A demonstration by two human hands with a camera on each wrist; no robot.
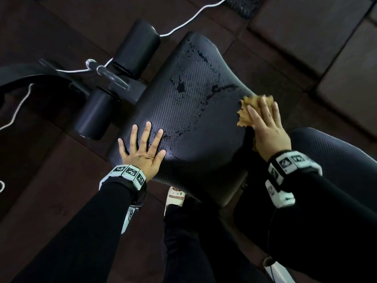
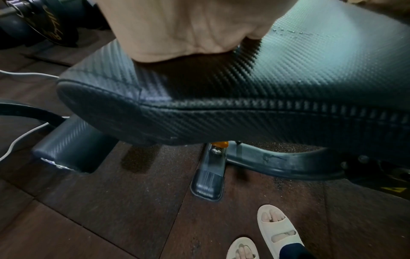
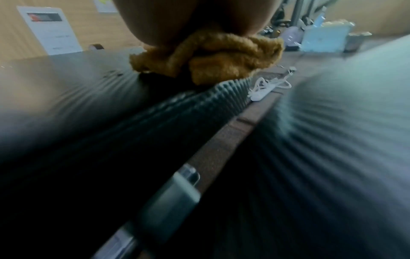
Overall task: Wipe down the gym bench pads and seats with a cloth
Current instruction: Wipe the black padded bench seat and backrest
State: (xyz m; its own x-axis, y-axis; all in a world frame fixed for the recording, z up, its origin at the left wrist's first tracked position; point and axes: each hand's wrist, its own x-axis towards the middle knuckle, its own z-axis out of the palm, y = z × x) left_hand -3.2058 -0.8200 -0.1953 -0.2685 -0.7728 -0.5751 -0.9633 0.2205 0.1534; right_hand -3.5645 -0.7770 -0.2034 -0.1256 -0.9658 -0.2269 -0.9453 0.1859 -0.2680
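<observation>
A black textured seat pad point(image 1: 191, 111) fills the middle of the head view, with wet streaks and droplets across its top. My left hand point(image 1: 143, 148) lies flat on its near left corner, fingers spread and straight. My right hand point(image 1: 267, 127) presses a crumpled tan cloth point(image 1: 247, 108) onto the pad's right edge with straight fingers. In the right wrist view the cloth point(image 3: 213, 57) is bunched under my palm at the pad's rim point(image 3: 199, 105). The left wrist view shows my palm point(image 2: 177, 29) on the seat pad point(image 2: 288, 78). A second pad point(image 1: 336, 156) lies to the right.
Two black foam rollers point(image 1: 138, 48) point(image 1: 95, 115) stick out left of the seat on a metal bar. A white cable point(image 1: 193, 17) runs over the dark rubber floor tiles. My feet in pale slippers point(image 2: 277, 229) stand beside the bench's base foot point(image 2: 208, 184).
</observation>
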